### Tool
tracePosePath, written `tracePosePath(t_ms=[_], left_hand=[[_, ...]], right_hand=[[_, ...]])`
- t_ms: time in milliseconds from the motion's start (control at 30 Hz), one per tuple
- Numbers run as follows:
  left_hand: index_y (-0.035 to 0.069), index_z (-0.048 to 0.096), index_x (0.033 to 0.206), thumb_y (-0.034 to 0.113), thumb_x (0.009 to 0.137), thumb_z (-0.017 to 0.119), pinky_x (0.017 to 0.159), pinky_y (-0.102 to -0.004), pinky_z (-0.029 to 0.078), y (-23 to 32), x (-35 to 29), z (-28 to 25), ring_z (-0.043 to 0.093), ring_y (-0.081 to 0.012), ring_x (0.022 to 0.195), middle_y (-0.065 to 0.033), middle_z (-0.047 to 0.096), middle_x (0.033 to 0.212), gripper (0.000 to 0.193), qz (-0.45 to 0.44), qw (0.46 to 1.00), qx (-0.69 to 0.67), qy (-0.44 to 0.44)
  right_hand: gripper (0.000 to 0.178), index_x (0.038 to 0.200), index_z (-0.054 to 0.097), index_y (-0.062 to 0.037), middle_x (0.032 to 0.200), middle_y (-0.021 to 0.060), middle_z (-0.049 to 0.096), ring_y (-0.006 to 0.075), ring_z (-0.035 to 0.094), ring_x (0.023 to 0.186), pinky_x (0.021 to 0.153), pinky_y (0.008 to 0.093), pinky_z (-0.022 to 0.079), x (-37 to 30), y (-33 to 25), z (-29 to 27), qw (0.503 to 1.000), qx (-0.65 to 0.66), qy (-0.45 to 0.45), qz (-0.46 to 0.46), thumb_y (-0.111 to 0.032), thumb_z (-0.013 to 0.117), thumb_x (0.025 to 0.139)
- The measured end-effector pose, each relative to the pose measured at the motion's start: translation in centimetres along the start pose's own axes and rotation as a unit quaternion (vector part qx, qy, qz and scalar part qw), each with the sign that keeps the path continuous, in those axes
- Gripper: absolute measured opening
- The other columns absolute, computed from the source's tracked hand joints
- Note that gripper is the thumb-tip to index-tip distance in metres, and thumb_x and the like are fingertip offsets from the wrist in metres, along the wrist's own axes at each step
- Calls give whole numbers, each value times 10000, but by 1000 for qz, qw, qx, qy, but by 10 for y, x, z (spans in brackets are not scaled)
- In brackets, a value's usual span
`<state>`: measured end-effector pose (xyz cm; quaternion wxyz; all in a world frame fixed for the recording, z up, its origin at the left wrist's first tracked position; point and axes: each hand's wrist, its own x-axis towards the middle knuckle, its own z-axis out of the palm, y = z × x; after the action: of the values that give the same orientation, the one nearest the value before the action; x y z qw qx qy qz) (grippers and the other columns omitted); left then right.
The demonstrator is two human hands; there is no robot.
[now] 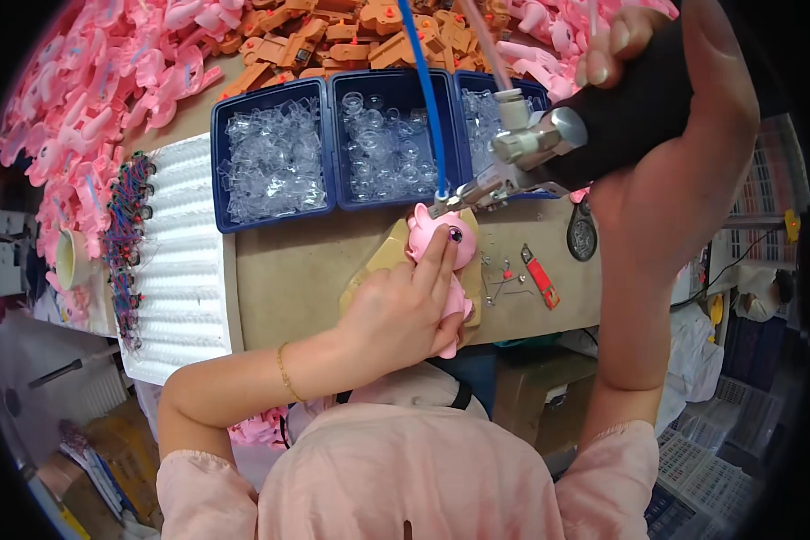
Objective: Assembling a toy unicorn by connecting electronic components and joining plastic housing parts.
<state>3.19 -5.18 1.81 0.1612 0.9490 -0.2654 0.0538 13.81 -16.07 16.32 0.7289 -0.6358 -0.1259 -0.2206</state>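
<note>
two hands: apart from each other, each occupied.
left hand (396,310): clamped on the pink toy figure, two fingers extended over its face beside the dark eye; a gold bracelet (284,371) circles the wrist.
right hand (679,184): wrapped around the black grip of a handheld driver (630,121), raised above the bench.
pink toy figure (465,256): on a yellow fixture (385,252) at the middle of the workbench (283,292), near its front edge.
driver nose: silver, angled down to the left, its tip at the top of the figure's head; contact cannot be confirmed.
blue tube (420,81): runs down to the nose tip.
blue bins (270,219): three, in a row behind the figure, containing clear plastic parts (279,157).
bench, left: white ribbed tray (184,270), with bundled wired components (124,243) along its outer edge.
bench, right: red-handled cutter (540,279), just beside small loose metal pieces.
bench, rear: orange plastic parts (342,43) piled between heaps of pink plastic parts (81,144).
</note>
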Motion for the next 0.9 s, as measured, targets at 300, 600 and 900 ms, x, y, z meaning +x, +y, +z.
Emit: tracePosePath(t_ms=[300, 600, 900], left_hand=[[-80, 522, 1185, 344, 774, 566, 519, -307, 474, -1, 4, 1, 541, -199, 594, -234, 487, 1278, 592, -4, 1000, -18, 8], [-53, 516, 1213, 316, 777, 579, 520, -295, 474, -5, -1, 5, 557, -189, 597, -180, 501, 1289, 574, -25, 1000, -7, 7], [-21, 505, 1243, 246, 712, 589, 575, -255, 478, -10, -2, 4, 573, -147, 650, -149, 492, 1305, 600, 16, 999, 38, -9]], right_hand=[[267, 964, 491, 14, 726, 65, 482, 158, 459, 617, 605, 262, 397, 7, 32, -17, 993, 35, -112, -26, -239, 493, 879], [322, 1015, 468, 7, 718, 69, 475, 153, 457, 617, 612, 267, 398, 25, 13, -26, 986, 70, -152, 3, -270, 524, 861], [297, 936, 474, -12, 844, 77, 457, 167, 436, 727, 700, 314, 375, 6, -39, -82, 974, 124, -187, 6, -299, 441, 865]])
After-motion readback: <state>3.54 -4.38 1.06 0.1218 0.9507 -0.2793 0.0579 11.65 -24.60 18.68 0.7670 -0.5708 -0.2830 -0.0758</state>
